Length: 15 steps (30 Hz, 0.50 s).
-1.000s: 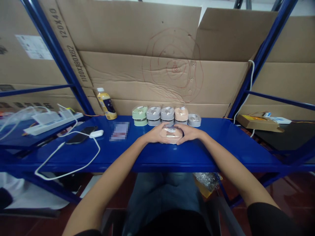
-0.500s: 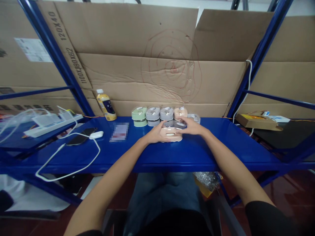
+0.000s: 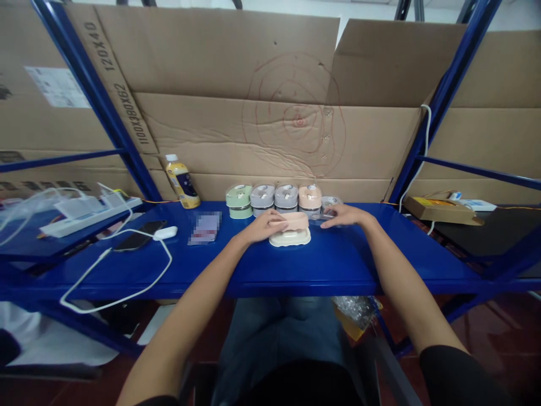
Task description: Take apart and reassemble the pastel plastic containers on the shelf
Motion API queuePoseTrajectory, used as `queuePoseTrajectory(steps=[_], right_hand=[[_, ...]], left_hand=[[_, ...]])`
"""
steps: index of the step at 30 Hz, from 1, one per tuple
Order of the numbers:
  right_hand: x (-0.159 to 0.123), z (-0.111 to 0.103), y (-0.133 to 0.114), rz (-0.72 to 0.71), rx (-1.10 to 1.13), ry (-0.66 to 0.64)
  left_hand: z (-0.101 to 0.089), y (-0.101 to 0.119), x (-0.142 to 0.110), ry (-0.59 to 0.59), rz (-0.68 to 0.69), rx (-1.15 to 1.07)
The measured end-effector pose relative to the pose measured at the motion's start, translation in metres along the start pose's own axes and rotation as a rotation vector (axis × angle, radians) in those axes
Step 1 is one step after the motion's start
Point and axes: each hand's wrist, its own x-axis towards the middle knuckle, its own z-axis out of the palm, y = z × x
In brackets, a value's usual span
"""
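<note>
Touching a peach case (image 3: 293, 221), left hand (image 3: 262, 225); right hand (image 3: 344, 215) seemingly half-hides grey tub (image 3: 332, 200).

You're working on a glossy blue painted-metal shelf (image 3: 127, 273), its surface smooth and shiny. The peach-and-cream plastic case (image 3: 289, 237) looks smooth and satin, while the brown corrugated cardboard sheet (image 3: 211, 141) behind looks matt and creased.

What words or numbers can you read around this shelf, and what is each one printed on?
"120X40" on the cardboard sheet, along its upper left edge.
"1100X380X62" on the same sheet, further down that edge.
White paper label on the cardboard at far left: too small to read.
Plastic bottle label: too small to read.
Flat card on the blue steel shelf: blurred, unreadable.
</note>
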Motion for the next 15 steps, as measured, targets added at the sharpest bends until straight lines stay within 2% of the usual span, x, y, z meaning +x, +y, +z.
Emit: queuePoseTrajectory(steps=[4,8,11,15], right_hand=[[-0.003,-0.002,0.001,0.019,-0.043,-0.059],[-0.003,-0.001,0.001,0.033,-0.072,-0.108],[-0.002,0.002,0.000,0.037,-0.067,-0.111],[0.000,0.005,0.001,0.048,-0.023,-0.121]], left_hand=[[-0.021,-0.009,-0.005,0.097,-0.065,0.092],[-0.038,-0.019,-0.015,0.074,-0.118,0.192],[-0.043,-0.025,-0.022,0.046,-0.124,0.216],[-0.042,-0.031,-0.026,0.047,-0.201,0.219]])
